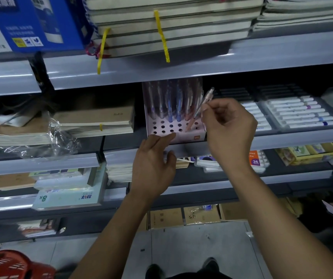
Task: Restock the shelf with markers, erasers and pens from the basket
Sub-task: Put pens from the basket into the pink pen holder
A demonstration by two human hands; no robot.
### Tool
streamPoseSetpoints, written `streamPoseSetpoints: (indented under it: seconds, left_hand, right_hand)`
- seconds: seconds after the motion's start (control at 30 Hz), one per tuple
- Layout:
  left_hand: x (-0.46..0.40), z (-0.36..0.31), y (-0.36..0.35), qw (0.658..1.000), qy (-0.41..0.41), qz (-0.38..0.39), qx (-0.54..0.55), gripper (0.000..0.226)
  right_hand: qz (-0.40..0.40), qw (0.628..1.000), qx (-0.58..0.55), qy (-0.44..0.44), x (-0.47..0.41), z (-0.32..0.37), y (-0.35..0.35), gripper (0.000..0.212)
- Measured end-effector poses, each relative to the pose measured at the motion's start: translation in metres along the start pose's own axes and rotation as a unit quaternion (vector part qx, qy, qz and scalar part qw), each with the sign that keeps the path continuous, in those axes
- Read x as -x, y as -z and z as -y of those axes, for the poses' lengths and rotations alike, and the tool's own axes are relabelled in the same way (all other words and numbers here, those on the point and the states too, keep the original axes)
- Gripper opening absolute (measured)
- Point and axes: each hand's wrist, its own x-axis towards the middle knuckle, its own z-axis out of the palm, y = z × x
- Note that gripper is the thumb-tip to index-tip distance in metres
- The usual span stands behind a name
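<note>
Grey metal shelves [181, 75] fill the view, loaded with stacked notebooks [169, 27] at 12 o'clock and trays of markers [300, 112] at 3 o'clock. Near the centre stands a pink pen holder [173, 127] with rows of round holes, several pens upright along its back. The right hand [228, 125] pinches a clear pink pen [199, 109] in a narrow grip, the pen tilted with its tip low at the holder's right side; whether the tip sits in a hole cannot be told. The left hand [153, 162] has relaxed fingers in a wide grip, fingertips touching the holder's front edge. A red basket [10, 264] sits on the floor at 7 o'clock.
</note>
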Motion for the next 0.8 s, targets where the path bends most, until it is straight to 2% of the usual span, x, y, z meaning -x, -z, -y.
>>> streamPoseSetpoints:
  seconds: [0.37, 0.43, 0.53, 0.67, 0.8]
  left_hand:
    - [0.001, 0.000, 0.002, 1.000, -0.002, 0.011, -0.019, 0.048]
    - [0.002, -0.001, 0.002, 1.000, -0.001, 0.012, -0.020, 0.049]
    - [0.001, -0.001, 0.002, 1.000, -0.001, 0.012, -0.019, 0.050]
    - [0.001, -0.001, 0.001, 1.000, 0.000, 0.008, -0.021, 0.050]
    - [0.000, -0.001, -0.001, 1.000, -0.002, 0.000, -0.022, 0.049]
  right_hand:
    - [-0.029, 0.998, 0.050, 0.040, -0.018, -0.006, -0.013, 0.003]
    - [-0.015, 0.996, 0.074, 0.049, -0.019, -0.005, -0.014, 0.002]
    - [0.022, 0.993, 0.099, 0.052, -0.019, -0.004, -0.016, 0.014]
    - [0.070, 0.984, 0.148, 0.064, -0.024, -0.003, -0.017, 0.006]
    - [0.106, 0.972, 0.195, 0.072, -0.031, -0.003, -0.018, 0.009]
